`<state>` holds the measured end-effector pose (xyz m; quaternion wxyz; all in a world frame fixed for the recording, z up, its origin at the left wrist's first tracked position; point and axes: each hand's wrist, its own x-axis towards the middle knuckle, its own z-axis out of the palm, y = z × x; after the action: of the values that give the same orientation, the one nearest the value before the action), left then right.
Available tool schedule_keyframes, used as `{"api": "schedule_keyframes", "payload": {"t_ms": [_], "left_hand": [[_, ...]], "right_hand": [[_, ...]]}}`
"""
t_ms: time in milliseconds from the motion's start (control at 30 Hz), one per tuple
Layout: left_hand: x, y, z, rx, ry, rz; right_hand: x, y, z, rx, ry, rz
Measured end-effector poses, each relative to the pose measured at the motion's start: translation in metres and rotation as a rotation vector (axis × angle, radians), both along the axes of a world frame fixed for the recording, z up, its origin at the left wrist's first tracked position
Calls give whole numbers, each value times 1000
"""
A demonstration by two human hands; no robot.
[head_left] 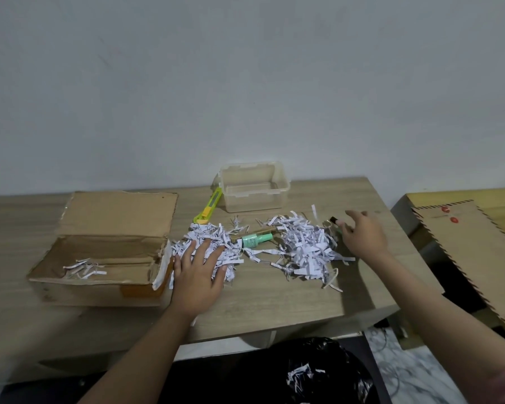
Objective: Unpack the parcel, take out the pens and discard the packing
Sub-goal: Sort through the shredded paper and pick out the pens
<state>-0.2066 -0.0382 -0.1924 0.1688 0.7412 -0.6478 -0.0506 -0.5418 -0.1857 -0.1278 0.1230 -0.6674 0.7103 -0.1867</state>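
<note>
An opened cardboard box lies on the left of the wooden table, with a few paper shreds inside. Two heaps of white shredded paper lie on the table: a left heap and a right heap. Between them lies a mint green pen beside a brown stick-like item. My left hand rests flat, fingers spread, on the left heap. My right hand hovers with fingers apart at the right heap's far edge, next to a dark-tipped pen.
A clear plastic tub stands at the back by the wall, with a yellow-green box cutter to its left. A black bin bag with some shreds sits below the table's front edge. A brown envelope lies on a stand at the right.
</note>
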Motion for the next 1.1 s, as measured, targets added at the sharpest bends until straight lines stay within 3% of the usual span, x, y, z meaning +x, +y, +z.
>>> {"api": "schedule_keyframes", "payload": {"t_ms": [100,200,267,333,433,567,733,900,1100], "left_hand": [[-1,0,-1,8,6,-4],[-1,0,1,3,22,-7],[-1,0,2,12,29,-10],[0,1,2,18,26,-13],[1,1,2,21,26,-12],[2,0,2,23,35,-13],[2,1,4,20,46,-13],[2,2,4,37,30,-15],[2,-1,2,25,15,0]], "right_hand": [[42,16,20,-199,-60,237],[96,29,26,-181,-89,586],[129,30,17,-116,46,768],[151,25,10,-4,285,818],[167,14,10,110,468,805],[174,8,11,105,484,828],[169,10,20,-33,245,721],[132,13,52,-98,-183,569],[36,2,60,-140,-261,249]]}}
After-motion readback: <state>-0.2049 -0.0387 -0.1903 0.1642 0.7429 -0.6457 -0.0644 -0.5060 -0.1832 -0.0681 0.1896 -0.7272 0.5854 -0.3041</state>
